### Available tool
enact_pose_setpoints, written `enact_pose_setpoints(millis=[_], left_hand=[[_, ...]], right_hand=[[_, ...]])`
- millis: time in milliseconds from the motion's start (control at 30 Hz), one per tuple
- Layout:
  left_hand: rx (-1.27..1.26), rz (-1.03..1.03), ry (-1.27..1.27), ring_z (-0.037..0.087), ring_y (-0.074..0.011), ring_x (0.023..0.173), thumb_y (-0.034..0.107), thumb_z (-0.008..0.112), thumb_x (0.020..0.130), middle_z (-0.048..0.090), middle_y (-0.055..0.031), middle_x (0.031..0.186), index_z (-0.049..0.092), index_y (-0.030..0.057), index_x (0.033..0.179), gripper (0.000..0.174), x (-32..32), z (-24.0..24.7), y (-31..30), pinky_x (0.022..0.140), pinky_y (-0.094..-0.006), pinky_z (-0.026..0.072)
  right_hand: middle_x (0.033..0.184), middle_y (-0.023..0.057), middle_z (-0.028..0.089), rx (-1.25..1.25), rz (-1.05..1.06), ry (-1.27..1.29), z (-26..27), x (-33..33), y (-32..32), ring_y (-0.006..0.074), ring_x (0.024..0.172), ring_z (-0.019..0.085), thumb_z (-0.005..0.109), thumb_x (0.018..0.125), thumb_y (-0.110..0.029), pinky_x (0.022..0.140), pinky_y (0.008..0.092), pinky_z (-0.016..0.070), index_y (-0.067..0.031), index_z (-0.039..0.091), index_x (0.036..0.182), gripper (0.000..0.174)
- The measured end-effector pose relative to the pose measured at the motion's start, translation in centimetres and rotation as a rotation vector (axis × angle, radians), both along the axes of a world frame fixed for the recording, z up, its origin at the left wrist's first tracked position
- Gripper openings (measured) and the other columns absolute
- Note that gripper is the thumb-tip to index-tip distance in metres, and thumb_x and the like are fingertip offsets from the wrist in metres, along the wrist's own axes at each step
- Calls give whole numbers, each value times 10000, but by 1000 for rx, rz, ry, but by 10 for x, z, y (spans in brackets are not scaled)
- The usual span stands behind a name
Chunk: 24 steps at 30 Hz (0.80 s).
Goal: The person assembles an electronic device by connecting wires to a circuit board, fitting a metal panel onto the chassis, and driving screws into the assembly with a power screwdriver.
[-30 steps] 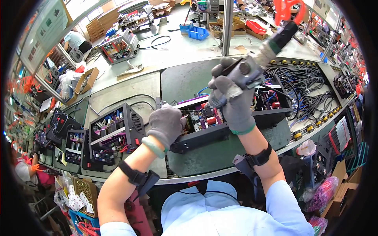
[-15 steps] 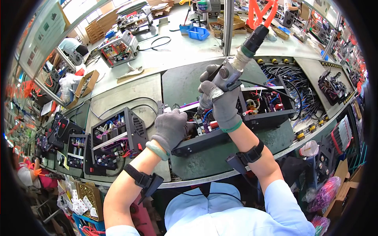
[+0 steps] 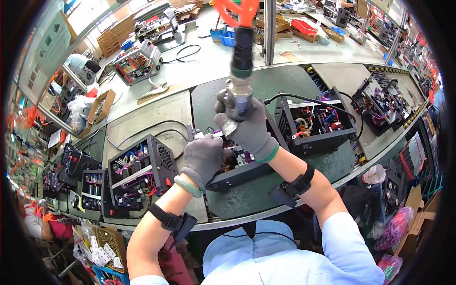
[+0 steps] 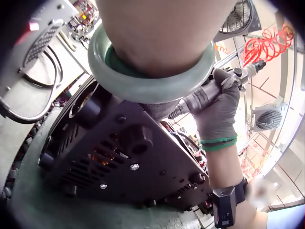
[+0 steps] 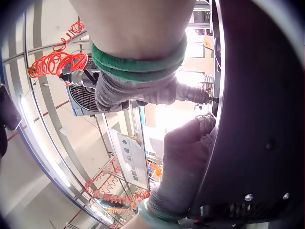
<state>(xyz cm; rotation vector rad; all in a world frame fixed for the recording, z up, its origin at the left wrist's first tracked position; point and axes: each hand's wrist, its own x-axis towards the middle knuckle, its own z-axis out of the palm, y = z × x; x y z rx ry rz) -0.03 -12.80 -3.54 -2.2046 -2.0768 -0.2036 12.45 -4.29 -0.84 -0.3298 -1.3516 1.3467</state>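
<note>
My gloved right hand (image 3: 249, 128) grips a pneumatic screwdriver (image 3: 241, 90), held nearly upright over an open black metal case (image 3: 237, 176) on the bench. In the right wrist view the screwdriver's nose (image 5: 195, 94) points at the case's upper edge. At the case's left end is my gloved left hand (image 3: 204, 156), fingers curled over the edge close to the bit. The left wrist view shows the case's slotted underside (image 4: 138, 171), tilted toward that camera. Circuit boards and wires inside are partly covered by both hands.
A second open case (image 3: 316, 123) stands just right, with a black cable across it. More open units (image 3: 140, 171) sit left. Farther right, a board assembly (image 3: 384, 102) rests on a pallet. The screwdriver's red coiled hose (image 3: 237, 10) hangs from above.
My right hand and the screwdriver have moved left and swung from leaning right to nearly upright. The left hand stays at the case's end. At right, the pallet with boards has slid left over the cables.
</note>
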Motion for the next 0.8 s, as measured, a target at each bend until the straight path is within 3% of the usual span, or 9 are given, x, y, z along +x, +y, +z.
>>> enact_pose_setpoints(millis=[100,167,333,400,467,600,800], left_hand=[[-18,48,-49,713,-304,790,430,710,841,681,-99,883,710,94,853,336,3,5,-1,653,-430,564],[6,42,-65,711,-302,812,440,707,848,682,-105,895,710,91,855,349,1,3,-2,676,-439,562],[1,46,-45,691,-317,787,367,716,859,675,-107,863,727,129,929,249,-10,-3,-5,667,-440,551],[5,24,-72,690,-321,787,364,717,858,678,-103,878,727,124,926,250,-9,4,-5,671,-441,552],[-139,62,-88,698,-325,873,340,676,874,688,-121,941,706,82,877,259,-6,13,-5,737,-453,560],[-74,23,-115,683,-317,872,351,742,828,682,-103,938,740,127,971,267,-15,7,-5,732,-440,555],[-67,31,-120,688,-313,865,336,722,835,683,-102,921,719,118,916,232,-12,8,-9,727,-444,556]], right_hand=[[861,44,686,128,-78,-154,1,-9,8,102,774,638,754,756,-84,728,278,544,-5,632,1065,341],[934,23,672,96,-23,-294,7,-8,8,84,848,624,710,782,28,781,260,536,-4,632,1062,293],[904,17,673,116,-41,-285,2,-19,12,75,837,626,713,784,17,767,258,538,-6,632,1060,289],[843,46,695,111,7,-258,8,-19,8,87,764,641,756,755,-117,749,290,555,-16,648,1032,314],[844,42,692,97,23,-195,4,-19,8,84,770,641,754,758,-108,750,286,555,-10,645,1035,314],[859,29,679,37,31,-46,0,-12,6,82,771,633,729,773,-35,708,259,550,6,630,1051,298],[874,29,680,-83,16,39,-4,-7,9,79,763,627,720,776,-6,677,245,542,12,628,1050,290]])
